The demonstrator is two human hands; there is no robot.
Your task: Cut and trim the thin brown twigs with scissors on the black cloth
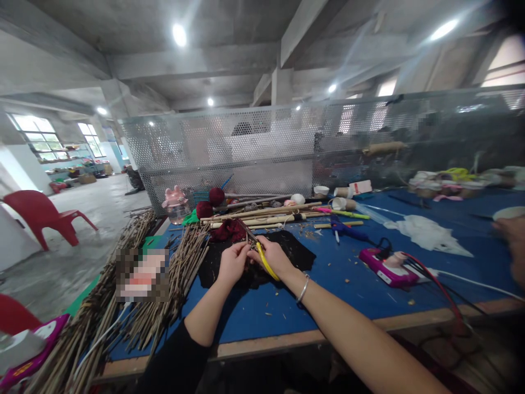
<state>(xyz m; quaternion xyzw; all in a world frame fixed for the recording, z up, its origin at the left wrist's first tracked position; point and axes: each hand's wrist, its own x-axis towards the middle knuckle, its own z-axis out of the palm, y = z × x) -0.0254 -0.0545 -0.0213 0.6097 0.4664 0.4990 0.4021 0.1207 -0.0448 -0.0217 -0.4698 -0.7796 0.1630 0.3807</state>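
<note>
My right hand (273, 258) grips a pair of scissors with yellow handles (266, 264); the dark blades (247, 230) point up and to the left. Close beside it, my left hand (233, 262) is closed in a pinch near the scissors. Whatever lies between its fingertips is too small to make out. Both hands are over a black cloth (293, 249) scattered with bits. Dark red yarn (229, 230) lies just beyond my fingers. To the left rests a bundle of thin brown twigs (184, 262).
Light sticks (262, 220) and dark red balls (216, 196) lie toward the back. A blue glue gun (348, 229), purple power strip (388, 268) and white plastic bag (430, 235) are to the right. Another person's blurred hand (512, 235) shows at the right edge. A perforated metal screen (197, 148) stands behind.
</note>
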